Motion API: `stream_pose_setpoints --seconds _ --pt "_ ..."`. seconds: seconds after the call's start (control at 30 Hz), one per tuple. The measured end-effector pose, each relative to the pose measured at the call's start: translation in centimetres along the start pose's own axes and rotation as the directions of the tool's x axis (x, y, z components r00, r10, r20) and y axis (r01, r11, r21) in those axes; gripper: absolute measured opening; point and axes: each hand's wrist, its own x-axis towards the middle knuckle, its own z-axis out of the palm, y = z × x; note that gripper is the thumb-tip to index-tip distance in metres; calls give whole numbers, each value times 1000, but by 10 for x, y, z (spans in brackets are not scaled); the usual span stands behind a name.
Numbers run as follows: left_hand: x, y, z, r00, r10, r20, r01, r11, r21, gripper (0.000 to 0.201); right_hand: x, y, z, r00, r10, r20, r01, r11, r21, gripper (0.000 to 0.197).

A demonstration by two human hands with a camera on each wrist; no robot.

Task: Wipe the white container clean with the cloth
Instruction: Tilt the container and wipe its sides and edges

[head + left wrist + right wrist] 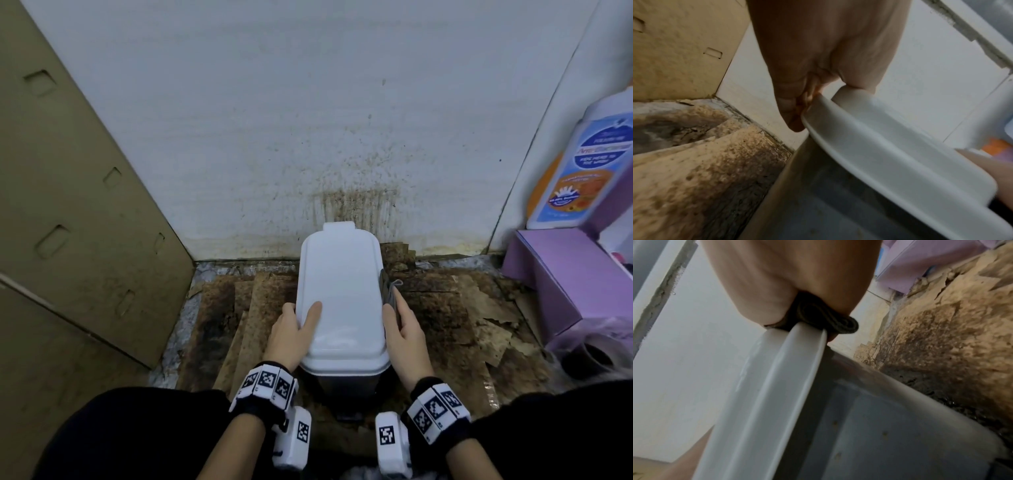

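A white container (342, 294) with a closed white lid stands on the stained floor against the wall. My left hand (294, 325) grips the lid's left edge (859, 129), thumb on top and fingers under the rim. My right hand (400, 322) holds a folded grey cloth (390, 291) against the lid's right edge. In the right wrist view the dark folded cloth (824, 318) sits between my palm and the lid rim (797, 356). The grey body of the container (890, 426) shows below the lid.
A cardboard panel (75, 205) leans at the left. A purple box (561, 281) and a large bottle with a blue and orange label (589, 164) stand at the right. Dirty, peeling cardboard sheets (462, 325) cover the floor. The white wall (308, 120) behind is stained.
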Motion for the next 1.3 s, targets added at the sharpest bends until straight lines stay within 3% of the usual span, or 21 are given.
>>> stream_pose_setpoints --seconds 0.13,0.27,0.37,0.63,0.77,1.07,1.3 --pt "6 -3 -12 995 66 72 -69 997 34 59 -10 5 8 998 7 -70 -5 1000 24 53" --pt "12 0 -24 981 126 145 -132 990 38 44 -35 6 29 973 -15 -232 10 1000 -24 53" --pt "16 6 -35 964 175 200 -192 979 68 42 -55 6 48 959 -28 -281 9 997 -71 56" --pt "24 0 -20 978 178 109 -194 968 160 49 -30 -3 38 985 22 -172 -35 997 -75 59" --pt "14 -8 -13 988 125 87 -139 972 189 66 -4 -12 21 992 76 -106 -85 992 -92 61" --pt "-27 -6 5 999 -40 -11 41 995 87 55 78 -33 -13 994 96 -44 -103 978 -179 63" --pt "-35 -10 11 996 -62 -67 58 996 -71 44 142 -22 -36 996 61 68 -51 988 -143 65"
